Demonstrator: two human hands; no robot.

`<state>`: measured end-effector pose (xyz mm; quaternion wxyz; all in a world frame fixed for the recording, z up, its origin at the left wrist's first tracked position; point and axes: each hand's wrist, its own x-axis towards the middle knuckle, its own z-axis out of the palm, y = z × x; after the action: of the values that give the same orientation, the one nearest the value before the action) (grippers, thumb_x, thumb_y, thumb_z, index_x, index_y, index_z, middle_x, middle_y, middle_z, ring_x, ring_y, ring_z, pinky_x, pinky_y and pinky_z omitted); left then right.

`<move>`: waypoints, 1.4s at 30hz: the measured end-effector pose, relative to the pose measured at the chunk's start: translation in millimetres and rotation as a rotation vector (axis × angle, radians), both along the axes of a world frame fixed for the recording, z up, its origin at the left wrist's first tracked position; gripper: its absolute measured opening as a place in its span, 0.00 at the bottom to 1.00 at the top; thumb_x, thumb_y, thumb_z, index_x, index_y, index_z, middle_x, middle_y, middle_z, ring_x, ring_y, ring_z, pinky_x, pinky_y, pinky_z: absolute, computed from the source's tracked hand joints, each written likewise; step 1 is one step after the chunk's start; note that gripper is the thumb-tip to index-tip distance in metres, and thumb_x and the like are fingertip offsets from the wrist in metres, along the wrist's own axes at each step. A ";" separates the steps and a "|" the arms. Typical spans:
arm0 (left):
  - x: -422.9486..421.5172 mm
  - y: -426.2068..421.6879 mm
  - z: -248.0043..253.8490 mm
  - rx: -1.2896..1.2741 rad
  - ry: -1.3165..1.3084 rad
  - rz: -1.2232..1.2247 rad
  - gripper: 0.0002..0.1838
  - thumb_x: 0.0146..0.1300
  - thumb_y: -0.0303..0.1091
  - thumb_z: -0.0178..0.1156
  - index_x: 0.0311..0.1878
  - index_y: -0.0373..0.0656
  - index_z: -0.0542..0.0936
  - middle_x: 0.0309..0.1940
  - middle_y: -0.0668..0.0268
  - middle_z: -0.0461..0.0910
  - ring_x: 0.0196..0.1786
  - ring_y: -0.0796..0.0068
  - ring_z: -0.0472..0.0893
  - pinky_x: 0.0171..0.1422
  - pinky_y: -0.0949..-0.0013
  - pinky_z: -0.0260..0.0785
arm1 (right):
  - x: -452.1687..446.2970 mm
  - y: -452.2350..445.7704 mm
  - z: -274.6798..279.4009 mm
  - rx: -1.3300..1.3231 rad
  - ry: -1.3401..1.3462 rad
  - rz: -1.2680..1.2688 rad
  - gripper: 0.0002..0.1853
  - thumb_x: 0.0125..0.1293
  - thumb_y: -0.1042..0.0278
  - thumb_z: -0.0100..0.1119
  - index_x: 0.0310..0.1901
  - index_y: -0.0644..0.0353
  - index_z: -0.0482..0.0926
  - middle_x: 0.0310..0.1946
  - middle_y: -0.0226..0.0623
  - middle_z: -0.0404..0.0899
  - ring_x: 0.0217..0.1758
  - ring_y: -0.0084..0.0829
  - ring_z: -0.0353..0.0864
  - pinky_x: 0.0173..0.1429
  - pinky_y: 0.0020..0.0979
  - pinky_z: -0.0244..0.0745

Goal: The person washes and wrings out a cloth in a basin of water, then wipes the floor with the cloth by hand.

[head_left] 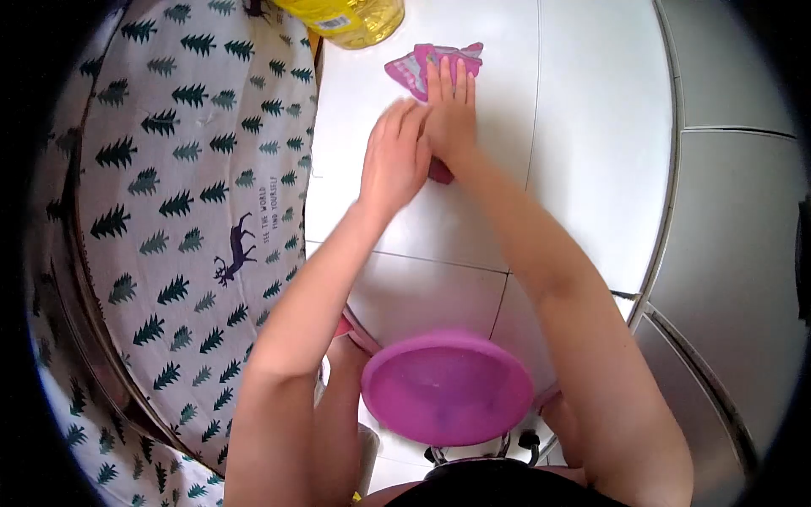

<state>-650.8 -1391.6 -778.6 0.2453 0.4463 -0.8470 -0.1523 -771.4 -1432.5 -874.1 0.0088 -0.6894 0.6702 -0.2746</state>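
Note:
A pink and grey patterned cloth (410,72) lies crumpled on the white tiled surface (600,152). My right hand (452,114) is open, its outstretched fingers resting flat on that cloth. Against its left side is my left hand (395,156), slightly blurred, with the fingers bent and close together; their tips are partly hidden, and what they hold cannot be made out. A small dark red piece (441,171) shows between my two wrists, mostly covered.
Nearer my body is a pink plastic basin (448,389). At the top left stands a yellow-labelled clear container (359,24) of yellow liquid. Fabric printed with trees and a deer (198,152) hangs along the left; grey tiles (735,228) line the right.

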 end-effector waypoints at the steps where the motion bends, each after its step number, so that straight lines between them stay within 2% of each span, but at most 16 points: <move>1: -11.2 -17.7 -3.5 -0.018 -0.009 -0.013 0.25 0.66 0.30 0.56 0.67 0.38 0.70 0.67 0.45 0.68 0.70 0.42 0.65 0.75 0.49 0.58 | -1.5 6.6 9.9 0.020 0.102 -0.004 0.40 0.67 0.47 0.50 0.75 0.64 0.57 0.77 0.56 0.52 0.81 0.56 0.43 0.82 0.54 0.37; 2: -21.3 -35.2 -13.7 0.007 -0.062 -0.052 0.27 0.68 0.33 0.55 0.69 0.40 0.68 0.69 0.46 0.65 0.73 0.42 0.62 0.76 0.47 0.55 | -2.7 14.8 17.2 0.042 0.202 -0.007 0.41 0.67 0.47 0.50 0.75 0.63 0.56 0.77 0.56 0.50 0.81 0.57 0.42 0.82 0.54 0.36; 3: -30.3 -52.4 -27.3 0.030 -0.117 -0.091 0.28 0.70 0.37 0.53 0.72 0.42 0.66 0.72 0.47 0.63 0.75 0.41 0.59 0.78 0.46 0.52 | -3.6 20.9 20.9 0.027 0.063 0.044 0.41 0.69 0.47 0.48 0.77 0.61 0.53 0.79 0.53 0.46 0.82 0.57 0.40 0.82 0.54 0.34; 7: -51.7 -66.4 -46.8 0.152 -0.363 -0.083 0.33 0.73 0.52 0.49 0.77 0.53 0.59 0.77 0.51 0.57 0.79 0.41 0.51 0.80 0.42 0.44 | 5.2 27.3 18.3 0.189 -0.074 -0.054 0.40 0.71 0.47 0.46 0.78 0.57 0.50 0.80 0.49 0.44 0.83 0.54 0.34 0.82 0.53 0.31; 10: -43.0 -80.1 -47.7 0.195 -0.376 -0.101 0.35 0.71 0.58 0.48 0.78 0.57 0.58 0.79 0.54 0.54 0.80 0.40 0.48 0.81 0.44 0.43 | 8.9 21.3 13.3 0.149 -0.173 -0.030 0.41 0.70 0.45 0.46 0.78 0.56 0.50 0.80 0.49 0.43 0.83 0.53 0.34 0.83 0.51 0.31; 13: -35.6 -88.7 -47.8 0.234 -0.411 -0.017 0.39 0.69 0.65 0.46 0.79 0.57 0.57 0.80 0.54 0.51 0.81 0.40 0.46 0.82 0.45 0.42 | 9.5 11.7 15.5 0.167 -0.143 0.042 0.42 0.69 0.42 0.47 0.78 0.56 0.51 0.80 0.49 0.45 0.83 0.52 0.36 0.83 0.49 0.32; 16: -27.6 -90.2 -48.9 0.282 -0.424 0.127 0.42 0.68 0.69 0.44 0.79 0.57 0.57 0.80 0.54 0.50 0.81 0.39 0.45 0.83 0.46 0.39 | 9.9 1.3 12.8 0.078 -0.142 0.145 0.40 0.69 0.42 0.47 0.77 0.54 0.55 0.78 0.47 0.51 0.83 0.49 0.40 0.84 0.46 0.32; 17: -23.1 -90.1 -48.0 0.354 -0.415 0.158 0.45 0.65 0.73 0.42 0.80 0.59 0.54 0.81 0.59 0.47 0.82 0.43 0.40 0.83 0.45 0.35 | 9.8 0.0 11.1 0.104 -0.109 0.176 0.39 0.69 0.42 0.47 0.77 0.53 0.56 0.78 0.45 0.52 0.83 0.48 0.41 0.84 0.47 0.32; 21: -9.1 -82.1 -44.1 0.433 -0.416 0.263 0.46 0.65 0.74 0.41 0.80 0.59 0.53 0.82 0.60 0.45 0.82 0.43 0.39 0.83 0.44 0.34 | 10.2 -3.3 9.3 0.112 -0.071 0.308 0.35 0.70 0.45 0.45 0.76 0.51 0.60 0.77 0.41 0.57 0.82 0.42 0.45 0.84 0.45 0.32; 24: 10.6 -68.3 -46.5 0.446 -0.367 0.342 0.43 0.68 0.73 0.40 0.80 0.59 0.55 0.81 0.55 0.46 0.81 0.37 0.39 0.84 0.49 0.32 | 20.6 1.6 7.8 0.121 -0.030 0.403 0.33 0.71 0.48 0.43 0.75 0.50 0.61 0.77 0.39 0.58 0.82 0.38 0.47 0.84 0.43 0.31; 25: 17.1 -61.4 -45.7 0.468 -0.343 0.368 0.43 0.69 0.72 0.38 0.80 0.57 0.55 0.81 0.55 0.46 0.81 0.37 0.38 0.84 0.50 0.29 | 27.0 4.2 7.8 0.135 -0.003 0.434 0.33 0.71 0.48 0.43 0.76 0.50 0.61 0.77 0.38 0.58 0.82 0.37 0.47 0.84 0.43 0.31; 29: 48.3 -35.1 -48.8 0.450 -0.324 0.420 0.42 0.72 0.69 0.35 0.80 0.52 0.55 0.81 0.52 0.47 0.82 0.39 0.38 0.83 0.50 0.27 | 52.2 22.7 17.7 0.204 0.138 0.515 0.33 0.72 0.48 0.42 0.76 0.48 0.60 0.77 0.32 0.59 0.83 0.38 0.46 0.84 0.45 0.28; 32: 63.5 -13.3 -47.4 0.450 -0.307 0.462 0.41 0.72 0.68 0.36 0.80 0.51 0.55 0.80 0.51 0.48 0.81 0.39 0.38 0.84 0.50 0.27 | 66.6 37.5 19.4 0.224 0.194 0.576 0.32 0.72 0.48 0.42 0.76 0.48 0.61 0.77 0.32 0.59 0.83 0.38 0.46 0.84 0.45 0.28; 33: 68.6 -8.6 -48.8 0.477 -0.325 0.499 0.40 0.70 0.67 0.42 0.80 0.59 0.54 0.82 0.60 0.44 0.82 0.43 0.37 0.83 0.43 0.32 | 70.6 42.0 18.1 0.207 0.172 0.591 0.32 0.72 0.48 0.42 0.76 0.48 0.61 0.77 0.32 0.60 0.83 0.38 0.46 0.84 0.45 0.27; 42: 82.0 57.9 -45.7 0.585 -0.322 0.683 0.43 0.69 0.70 0.40 0.81 0.59 0.51 0.83 0.62 0.41 0.82 0.43 0.34 0.83 0.42 0.31 | 86.8 85.6 12.4 0.154 0.058 0.743 0.31 0.70 0.48 0.45 0.72 0.47 0.67 0.74 0.28 0.64 0.81 0.32 0.50 0.84 0.42 0.31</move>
<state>-568.8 -1333.7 -824.2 0.0113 0.7675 -0.6007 -0.2237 -684.6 -1346.8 -861.7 0.1405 -0.8903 0.3931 -0.1819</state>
